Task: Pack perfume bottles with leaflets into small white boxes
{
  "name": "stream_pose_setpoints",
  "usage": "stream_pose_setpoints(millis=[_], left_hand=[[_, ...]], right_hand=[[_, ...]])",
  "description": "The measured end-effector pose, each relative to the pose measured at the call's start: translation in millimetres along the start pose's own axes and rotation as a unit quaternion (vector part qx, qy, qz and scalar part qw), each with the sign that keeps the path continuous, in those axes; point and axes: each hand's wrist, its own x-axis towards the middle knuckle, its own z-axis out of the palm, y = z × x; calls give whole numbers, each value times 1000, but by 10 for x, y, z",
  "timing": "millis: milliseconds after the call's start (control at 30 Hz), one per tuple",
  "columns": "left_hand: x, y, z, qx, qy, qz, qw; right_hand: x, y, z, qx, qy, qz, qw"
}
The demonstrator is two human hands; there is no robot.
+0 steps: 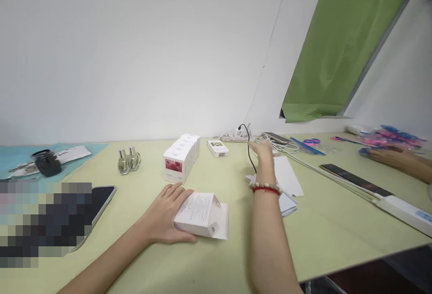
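My left hand (165, 217) is wrapped round the near-left end of a white carton (195, 211) lying on its side on the table. The carton's right end is open, its flaps folded out. Fine print covers its upper face. Stretched forward is my right hand (261, 150), above the table by a black cable (249, 148) and white papers (286, 175); its fingers are smeared and turned away, so what they hold is hidden. Beyond my left hand stands a row of white boxes (174, 168) with a red flower picture on the front one.
Two small glass bottles (125, 161) stand at left behind a phone (101, 199). A flat white box (218, 148) lies near a power strip (232, 138) and tangled white cables (286, 148). Another person's hand (388, 157) is at far right by pink and blue packets (391, 136).
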Motion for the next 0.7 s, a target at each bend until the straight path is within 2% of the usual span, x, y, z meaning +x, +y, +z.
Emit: stream_pose_setpoints(millis=[67,100,133,200,333,500,600,700], left_hand=[[7,-3,-36,4,16,-18,1000],[9,1,-48,6,24,-28,999],[11,10,-56,6,31,-37,999],[14,36,-58,1,30,-36,999],[11,77,-53,6,11,6,1000],[-10,12,-231,71,45,-31,996],[-22,-89,-383,97,73,-48,991],[-28,-182,-453,111,79,-60,989]], right_hand=[[-50,-99,-199,35,78,22,996],[-89,-168,-288,89,136,14,987],[-138,-250,-364,144,178,-13,974],[-267,-443,-468,253,204,-74,943],[-633,-865,-524,387,146,-196,889],[-1139,-1231,-545,427,47,-301,852],[-1263,-1295,-536,404,-25,-339,849],[-1118,-1245,-411,317,-100,-342,879]])
